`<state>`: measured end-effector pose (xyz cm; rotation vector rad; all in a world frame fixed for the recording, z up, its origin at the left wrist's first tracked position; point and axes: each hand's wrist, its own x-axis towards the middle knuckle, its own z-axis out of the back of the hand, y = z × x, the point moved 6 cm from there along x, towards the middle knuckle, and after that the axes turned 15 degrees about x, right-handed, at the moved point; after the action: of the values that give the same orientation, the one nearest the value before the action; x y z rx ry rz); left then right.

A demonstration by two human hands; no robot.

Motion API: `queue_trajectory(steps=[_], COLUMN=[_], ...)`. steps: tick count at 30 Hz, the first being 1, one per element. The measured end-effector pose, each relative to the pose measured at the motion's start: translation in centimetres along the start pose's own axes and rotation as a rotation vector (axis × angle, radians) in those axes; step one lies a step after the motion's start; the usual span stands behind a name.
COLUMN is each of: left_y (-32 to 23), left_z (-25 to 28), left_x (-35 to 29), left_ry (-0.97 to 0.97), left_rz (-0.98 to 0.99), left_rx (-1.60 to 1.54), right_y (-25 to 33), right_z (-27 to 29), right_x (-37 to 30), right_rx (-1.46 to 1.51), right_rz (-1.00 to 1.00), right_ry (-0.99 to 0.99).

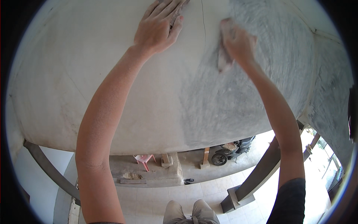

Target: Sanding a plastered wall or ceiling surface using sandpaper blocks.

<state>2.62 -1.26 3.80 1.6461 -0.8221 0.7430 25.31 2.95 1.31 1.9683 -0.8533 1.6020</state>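
A broad plastered surface (156, 93) fills the upper view, pale on the left and smeared with swirling grey on the right. My left hand (154, 31) is pressed to the pale part, fingers stretched over a worn, dark brownish flat piece (179, 11) that shows past the index finger and thumb; the top edge cuts it off. At the border of the grey part, my right hand (240, 41) grips a flat pinkish-white pad (225, 61) against the surface. Motion blurs this hand and pad, so the pad's exact kind is unclear. A thin dark crack (204, 22) runs between the hands.
Below the surface's lower edge are a red plastic stool (144, 160), a parked motorcycle (233, 149) and short posts (205, 158). Dark beams (257, 175) slant down at both sides. My legs (190, 212) are above a pale tiled floor (156, 199). A grey wall (330, 89) stands right.
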Motion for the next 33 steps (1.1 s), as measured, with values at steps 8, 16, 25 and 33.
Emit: queue_trajectory(steps=[8,16,25,33], left_y=[-0.4,-0.1,-0.3,-0.3], left_z=[0.1,-0.1,0.2,0.6], left_x=[0.5,0.4,0.0,-0.4], left_ry=[0.029,0.041,0.008,0.008], left_rz=[-0.016,-0.004,-0.006,0.006], left_rx=[-0.013,-0.003,0.018,-0.004], right_y=[0.1,0.9,1.3,0.8], right_z=[0.0,-0.6,-1.6,-0.5], right_x=[1.2,0.7,0.5,0.9], right_rx=[-0.096,-0.025,-0.068,0.005], right_rz=[-0.140,-0.149,-0.126,-0.287], right_ry=[0.095,0.160,0.246,0.417])
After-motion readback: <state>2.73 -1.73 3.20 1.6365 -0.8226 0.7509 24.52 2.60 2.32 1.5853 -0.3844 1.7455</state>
